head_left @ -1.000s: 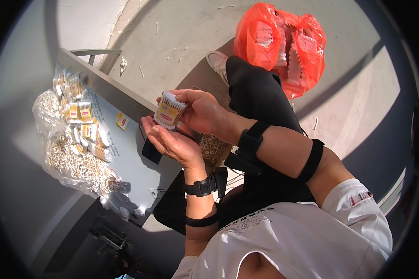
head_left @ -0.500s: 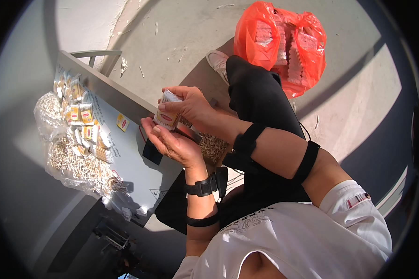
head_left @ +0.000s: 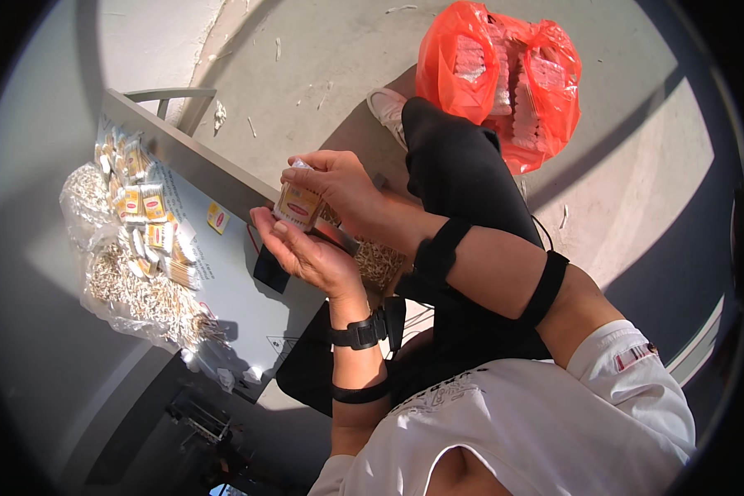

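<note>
Above the near edge of the grey table, both hands hold a small clear pack of cotton swabs [head_left: 298, 205] with a yellow, white and red label. My left hand [head_left: 310, 260] is palm up, its fingers and thumb closed around the pack's lower end. From the right, my right hand [head_left: 347, 188] pinches the upper end between thumb and fingers. Partly hidden below my hands is an open box of loose cotton swabs [head_left: 379, 263]. A single yellow label card [head_left: 217, 217] lies on the table left of my hands.
On the grey table [head_left: 248, 326], more filled packs [head_left: 145, 202] rest beside a clear plastic bag of loose swabs [head_left: 132, 285]. A red plastic bag [head_left: 546, 107] stands on the floor at the far right, with stacked pink-and-white packs inside. My legs [head_left: 455, 157] are under my arms.
My right thumb has shifted up toward the top of the pack, uncovering more of its label. My left hand stays around the lower end.
</note>
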{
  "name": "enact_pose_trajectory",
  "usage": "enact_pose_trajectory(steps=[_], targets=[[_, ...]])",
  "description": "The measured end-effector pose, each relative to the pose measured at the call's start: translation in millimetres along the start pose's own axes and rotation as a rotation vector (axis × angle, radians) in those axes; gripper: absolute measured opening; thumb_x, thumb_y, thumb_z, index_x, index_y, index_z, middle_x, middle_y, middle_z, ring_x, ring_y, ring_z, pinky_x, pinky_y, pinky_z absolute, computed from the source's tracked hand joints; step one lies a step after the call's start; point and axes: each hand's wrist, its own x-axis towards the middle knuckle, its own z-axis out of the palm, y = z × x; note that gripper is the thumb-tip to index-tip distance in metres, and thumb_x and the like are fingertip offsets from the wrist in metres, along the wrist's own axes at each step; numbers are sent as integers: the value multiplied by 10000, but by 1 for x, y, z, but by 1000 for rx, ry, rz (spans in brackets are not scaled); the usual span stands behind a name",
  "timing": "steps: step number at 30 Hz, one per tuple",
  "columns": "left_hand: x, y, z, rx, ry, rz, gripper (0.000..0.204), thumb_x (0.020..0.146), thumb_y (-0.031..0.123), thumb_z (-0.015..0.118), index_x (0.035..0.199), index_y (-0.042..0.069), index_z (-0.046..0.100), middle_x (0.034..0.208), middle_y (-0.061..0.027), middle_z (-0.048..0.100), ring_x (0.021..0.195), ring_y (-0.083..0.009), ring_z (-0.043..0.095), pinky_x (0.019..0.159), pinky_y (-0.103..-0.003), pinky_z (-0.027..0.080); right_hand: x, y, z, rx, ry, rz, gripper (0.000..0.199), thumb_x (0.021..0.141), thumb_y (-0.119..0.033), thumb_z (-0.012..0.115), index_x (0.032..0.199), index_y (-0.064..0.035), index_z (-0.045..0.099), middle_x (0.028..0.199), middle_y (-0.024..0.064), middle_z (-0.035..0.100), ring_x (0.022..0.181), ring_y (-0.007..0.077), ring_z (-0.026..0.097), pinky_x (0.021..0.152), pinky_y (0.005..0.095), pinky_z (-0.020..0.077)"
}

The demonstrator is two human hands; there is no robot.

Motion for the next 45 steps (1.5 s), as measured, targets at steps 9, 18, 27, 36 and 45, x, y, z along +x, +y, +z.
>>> enact_pose_trajectory(steps=[9,18,27,36,45], targets=[[8,-11,-7,256,-190,123,634,1008,311,464,1477,-46,232,1546,-260,192,1446,-358,198,1156,-435,203,5,7,-7,131,-31,-1,432,955,-310,606,1169,66,589,980,109,669,943,186,637,792,345,537],[8,-1,-15,1022,-418,419,797,978,557,331,1510,-5,144,1572,-229,138,1460,-379,127,1161,-528,86,-12,-20,-6,464,-13,310,795,969,-596,394,1286,132,440,1258,198,519,1179,269,512,1006,429,421],[11,-10,-19,994,-438,444,829,965,549,396,1506,-21,132,1565,-237,146,1456,-385,133,1164,-511,109,-10,-13,-11,501,-32,285,549,1017,-422,408,1194,86,518,1160,171,571,1109,266,548,1006,402,426],[13,-13,-19,906,-458,514,794,982,518,380,1497,-38,145,1553,-254,155,1440,-407,157,1166,-483,156,-3,-8,-13,688,20,410,292,971,-181,478,1121,57,555,1129,184,580,1079,293,567,1011,420,436],[13,-15,-23,876,-458,495,812,983,532,366,1501,-38,112,1560,-258,113,1449,-408,124,1172,-479,149,-4,-7,-11,647,-15,384,215,935,-121,552,1048,57,594,1065,169,621,995,278,618,942,402,494]])
